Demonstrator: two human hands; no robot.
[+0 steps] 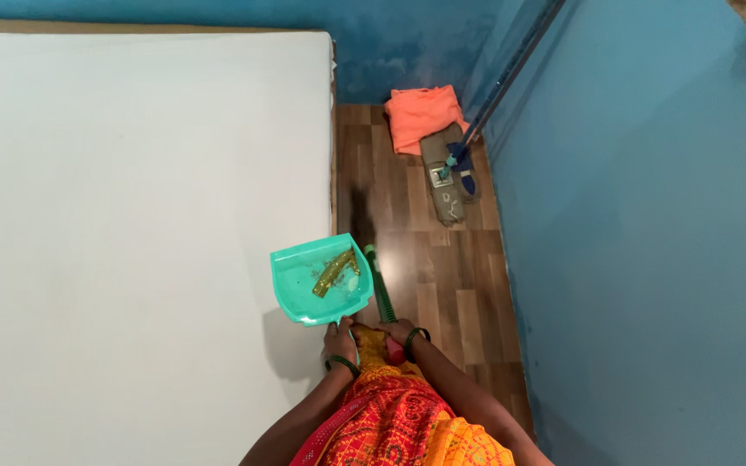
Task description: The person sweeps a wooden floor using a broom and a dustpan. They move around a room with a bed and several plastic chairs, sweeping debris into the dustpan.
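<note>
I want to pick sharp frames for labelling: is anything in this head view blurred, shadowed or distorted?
Head view: the broom tip smears into a dark motion blur over the wood floor; the teal dustpan is sharp and casts a soft shadow on the white mattress; light is dim and blue-tinted; the mop handle bows slightly near the edge.

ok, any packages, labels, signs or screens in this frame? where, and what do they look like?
No signs or screens.
Wrapper-like scrap: lies in the teal dustpan held by the left hand; narrow strip, gold-yellow; too small to tell if it is packaging.
Marking on the mop head: on the wood floor by the blue wall, near the orange cloth; faint pale marks on a grey-brown rectangular pad.
</note>
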